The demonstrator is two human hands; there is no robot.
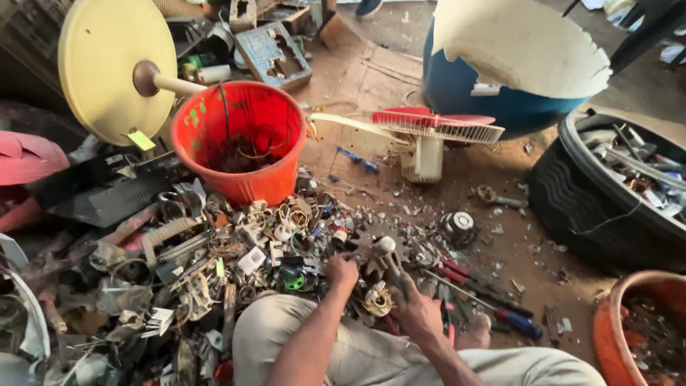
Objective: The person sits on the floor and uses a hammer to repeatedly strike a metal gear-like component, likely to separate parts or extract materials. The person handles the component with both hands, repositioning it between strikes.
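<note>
The person sits on the ground with knees drawn up, both hands out over the scrap pile (pixel 214 264) so the work stays close and the bits fall back among the rest. The left hand (pixel 341 271) is curled tight around one end of a small metal part (pixel 375 251), steadying it just above the heap; the right hand (pixel 418 313) is closed too, its fingers wrapped round a dark tool (pixel 395 275) whose tip meets the same part, though I cannot tell exactly what kind of tool it is. A red bucket (pixel 246 139) stands just beyond the pile, within reach, with dark wire in it. Screwdrivers (pixel 493 297) lie beside the right hand on the dirt. Farther off are a fan (pixel 429 132), a blue drum (pixel 471 89), and a tyre (pixel 579 193) filled with more scrap.
</note>
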